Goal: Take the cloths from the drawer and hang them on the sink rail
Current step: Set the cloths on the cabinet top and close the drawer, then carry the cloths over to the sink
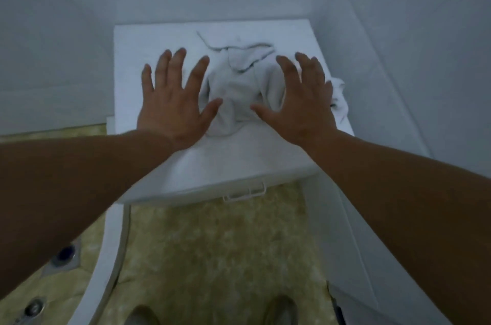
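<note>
Two open hands reach over a bunched-up cloth on top of a white drawer box.

The white walls and the yellow-brown stone floor (212,258) fill most of the view. In the middle stands the white boxy drawer unit (132,40), with a thin white wire handle (245,193) on its near front. The drawer front looks closed. The crumpled pale grey cloth (236,88) lies on the flat top, not inside, and a bit of white cloth (338,96) sticks out at the right edge. The left hand (172,101) and the right hand (303,101) are spread flat on each side of the cloth, fingers wide, holding nothing. They look set to scoop it up from both sides. No sink rail shows here, so the hanging is not yet done.
</note>
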Action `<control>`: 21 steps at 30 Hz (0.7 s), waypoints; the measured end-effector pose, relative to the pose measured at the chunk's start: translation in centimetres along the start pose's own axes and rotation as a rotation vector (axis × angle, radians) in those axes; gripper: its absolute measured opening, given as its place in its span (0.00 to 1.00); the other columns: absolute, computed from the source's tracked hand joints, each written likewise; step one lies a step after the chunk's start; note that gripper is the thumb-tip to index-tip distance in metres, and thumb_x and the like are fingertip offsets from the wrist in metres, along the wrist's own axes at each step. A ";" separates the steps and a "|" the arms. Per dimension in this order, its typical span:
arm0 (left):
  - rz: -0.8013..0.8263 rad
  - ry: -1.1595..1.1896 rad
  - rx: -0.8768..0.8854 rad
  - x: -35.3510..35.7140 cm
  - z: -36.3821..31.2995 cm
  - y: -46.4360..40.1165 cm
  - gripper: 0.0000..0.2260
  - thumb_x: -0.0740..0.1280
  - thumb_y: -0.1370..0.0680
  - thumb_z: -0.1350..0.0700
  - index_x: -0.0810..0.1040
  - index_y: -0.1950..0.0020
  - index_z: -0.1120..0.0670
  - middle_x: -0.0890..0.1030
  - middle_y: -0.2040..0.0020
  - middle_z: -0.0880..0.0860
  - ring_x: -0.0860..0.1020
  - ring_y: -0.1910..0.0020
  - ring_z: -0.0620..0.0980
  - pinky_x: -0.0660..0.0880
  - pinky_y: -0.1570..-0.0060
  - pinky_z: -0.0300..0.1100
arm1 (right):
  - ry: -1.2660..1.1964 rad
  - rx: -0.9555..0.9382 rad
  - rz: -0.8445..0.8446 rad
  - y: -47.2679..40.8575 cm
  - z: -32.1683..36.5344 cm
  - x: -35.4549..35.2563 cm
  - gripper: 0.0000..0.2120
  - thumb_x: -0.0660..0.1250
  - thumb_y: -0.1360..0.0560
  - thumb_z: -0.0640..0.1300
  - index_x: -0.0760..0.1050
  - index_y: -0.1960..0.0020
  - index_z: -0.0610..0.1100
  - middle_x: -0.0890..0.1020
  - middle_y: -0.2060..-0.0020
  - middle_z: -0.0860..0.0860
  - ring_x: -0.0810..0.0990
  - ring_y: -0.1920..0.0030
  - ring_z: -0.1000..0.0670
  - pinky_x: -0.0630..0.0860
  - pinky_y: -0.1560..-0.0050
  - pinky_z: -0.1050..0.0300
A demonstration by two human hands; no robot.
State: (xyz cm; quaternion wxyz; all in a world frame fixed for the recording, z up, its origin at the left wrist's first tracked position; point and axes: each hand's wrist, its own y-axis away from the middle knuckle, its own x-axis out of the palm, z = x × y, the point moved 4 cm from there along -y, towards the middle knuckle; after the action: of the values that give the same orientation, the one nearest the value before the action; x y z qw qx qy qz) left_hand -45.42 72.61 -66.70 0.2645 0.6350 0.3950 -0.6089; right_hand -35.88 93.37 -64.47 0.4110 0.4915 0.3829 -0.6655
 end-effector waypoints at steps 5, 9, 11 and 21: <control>0.065 -0.021 -0.009 2.1 -1.1 -3.2 0.35 0.41 0.25 0.29 0.43 0.21 0.44 0.46 0.20 0.57 0.41 0.22 0.58 0.44 0.27 0.63 | -0.105 0.208 0.134 -3.6 -1.7 -0.1 0.48 0.65 0.34 0.75 0.46 0.22 0.62 0.44 0.20 0.49 0.41 0.21 0.41 0.50 0.28 0.28; 0.099 0.012 0.016 4.6 -1.9 -4.8 0.37 0.42 0.27 0.26 0.40 0.22 0.41 0.44 0.20 0.54 0.38 0.22 0.56 0.43 0.27 0.63 | -0.273 0.344 0.195 -4.8 -3.5 1.5 0.51 0.69 0.37 0.74 0.46 0.22 0.65 0.47 0.20 0.46 0.48 0.21 0.38 0.54 0.26 0.33; 0.129 0.056 0.027 5.8 -2.3 -5.5 0.37 0.43 0.28 0.26 0.39 0.22 0.40 0.42 0.20 0.53 0.38 0.22 0.55 0.42 0.26 0.61 | -0.290 0.345 0.223 -5.2 -4.1 2.9 0.53 0.70 0.39 0.75 0.46 0.23 0.65 0.49 0.20 0.46 0.52 0.22 0.38 0.55 0.26 0.35; 0.033 0.244 0.065 6.8 -4.2 -6.7 0.37 0.52 0.29 0.31 0.62 0.26 0.50 0.66 0.28 0.58 0.66 0.31 0.59 0.63 0.34 0.54 | -0.376 0.151 0.155 -6.0 -2.6 5.7 0.46 0.69 0.40 0.65 0.59 0.25 0.59 0.67 0.30 0.46 0.67 0.31 0.39 0.66 0.32 0.36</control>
State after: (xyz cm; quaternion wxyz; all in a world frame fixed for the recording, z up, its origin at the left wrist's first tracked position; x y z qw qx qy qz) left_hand -48.94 80.97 -71.87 0.2037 0.7191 0.3939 -0.5350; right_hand -41.51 96.98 -69.94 0.4870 0.4159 0.2096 -0.7389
